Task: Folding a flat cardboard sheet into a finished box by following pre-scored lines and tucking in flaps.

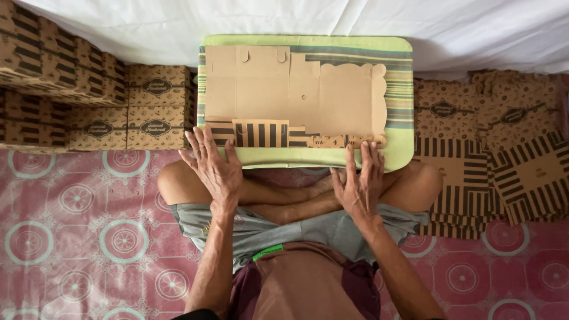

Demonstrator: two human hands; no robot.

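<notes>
A flat, unfolded cardboard sheet (296,98) lies plain side up on a small green striped table (403,142) set over the person's crossed legs. The left hand (213,166) rests at the sheet's near left corner, fingers spread wide and flat, tips touching the striped flap. The right hand (360,181) lies at the near right edge, fingers straight and close together, tips on the scalloped border. Neither hand grips anything. Left of the table stand stacked brown boxes (127,115) with dark oval labels. On the right, a pile of flat striped sheets (474,178) lies on the pink patterned floor mat (77,237). A white cloth (178,24) hangs behind.
</notes>
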